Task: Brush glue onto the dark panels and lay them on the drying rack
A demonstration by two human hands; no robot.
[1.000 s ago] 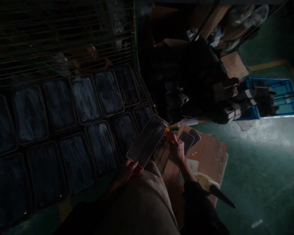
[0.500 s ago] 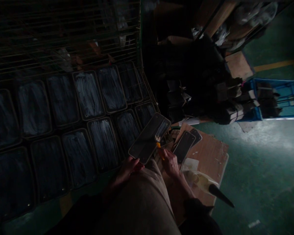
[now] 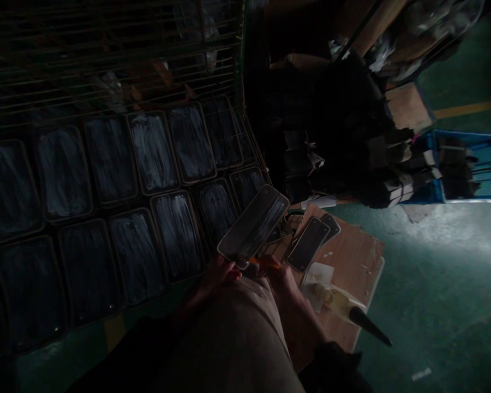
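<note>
Dark plate (image 3: 254, 225) partly hides racked panels (image 3: 153, 153); wooden board (image 3: 355, 251) nearby.

A workshop or factory; its glossy green floor (image 3: 445, 256) bears a yellow stripe (image 3: 470, 109); dark, streaked, rounded rectangular panels (image 3: 153, 153) lie in rows beside the lower edge of a green wire rack (image 3: 241, 54).

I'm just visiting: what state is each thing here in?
Left hand: gripping the held panel's near end
Right hand: closed around the brush
Held panel: tilted, partly streaked
Brush: tip at the held panel's near end
Loose panels: two, overlapping, no streaks visible
Racked panels: in rows, many whitish-streaked
Crate: open-topped, holding dark items
</note>
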